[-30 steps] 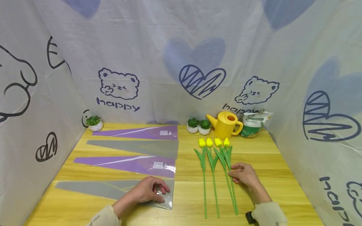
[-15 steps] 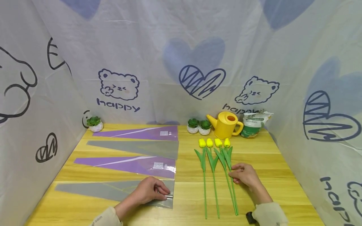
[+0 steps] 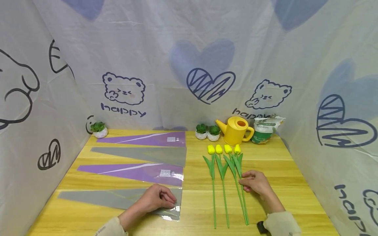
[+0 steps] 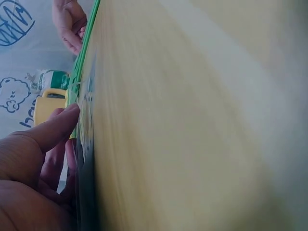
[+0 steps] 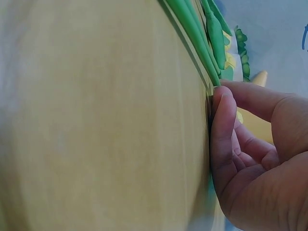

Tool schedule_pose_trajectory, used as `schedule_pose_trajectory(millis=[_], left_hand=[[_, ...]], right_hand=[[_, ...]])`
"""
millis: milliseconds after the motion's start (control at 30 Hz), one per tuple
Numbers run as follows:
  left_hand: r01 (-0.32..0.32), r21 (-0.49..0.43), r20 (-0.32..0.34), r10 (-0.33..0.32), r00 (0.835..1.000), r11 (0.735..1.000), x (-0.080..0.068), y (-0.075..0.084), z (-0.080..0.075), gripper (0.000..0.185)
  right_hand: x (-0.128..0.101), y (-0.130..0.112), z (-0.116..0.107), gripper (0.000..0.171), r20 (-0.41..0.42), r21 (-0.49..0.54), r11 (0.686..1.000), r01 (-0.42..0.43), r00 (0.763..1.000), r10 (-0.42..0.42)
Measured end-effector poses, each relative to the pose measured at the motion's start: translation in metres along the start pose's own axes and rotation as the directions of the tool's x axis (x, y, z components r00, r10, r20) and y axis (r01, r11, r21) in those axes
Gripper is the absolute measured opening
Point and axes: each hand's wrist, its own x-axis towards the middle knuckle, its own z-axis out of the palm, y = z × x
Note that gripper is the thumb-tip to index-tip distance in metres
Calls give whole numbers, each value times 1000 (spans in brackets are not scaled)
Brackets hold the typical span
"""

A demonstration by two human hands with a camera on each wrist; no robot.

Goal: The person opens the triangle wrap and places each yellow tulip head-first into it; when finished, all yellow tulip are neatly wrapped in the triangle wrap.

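My left hand (image 3: 159, 198) is at the wide right end of the nearest grey flower sleeve (image 3: 97, 197), thumb and fingertips together on its clear film. In the left wrist view, the left hand's thumb (image 4: 60, 125) and curled fingers lie right at the film. On the right, my right hand (image 3: 255, 182) pinches the stem of the rightmost yellow tulip (image 3: 243, 200) between thumb and index finger, just below its leaves. The right wrist view shows the right hand (image 5: 255, 144) at the green stem (image 5: 190, 29). Other tulips (image 3: 223, 190) lie alongside, heads toward the back.
Purple sleeves (image 3: 138, 170) and another grey sleeve (image 3: 141, 154) lie in a column on the wooden table (image 3: 200, 203). Along the back stand small potted succulents (image 3: 201, 131), a yellow watering can (image 3: 233, 132) and a green-white bag (image 3: 264, 131). Printed cloth (image 3: 165, 108) walls enclose the table.
My left thumb and fingers have drawn closer together on the grey sleeve, and its right end has shifted and creased slightly. The right hand and tulips have barely moved.
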Motion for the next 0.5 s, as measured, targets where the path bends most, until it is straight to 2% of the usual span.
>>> schedule_pose_trajectory(millis=[100,233,433,500], left_hand=[[-10,-27,-4,10,1000,1000,-1,-1,-1,19],[-17,-114,-5,16,1000,993,-2,-1,-3,22],[49,-233,-19,-55,998,971,-4,0,-6,28],[58,-248,-28,-67,997,967,-4,0,-8,29]], right_hand=[[1,0,0,32,-7,5,1000,-12,1000,12],[0,-2,1,29,-20,0,999,-33,999,33],[0,-2,1,27,-33,-22,999,-35,999,34],[0,-2,1,25,-36,-25,999,-36,999,35]])
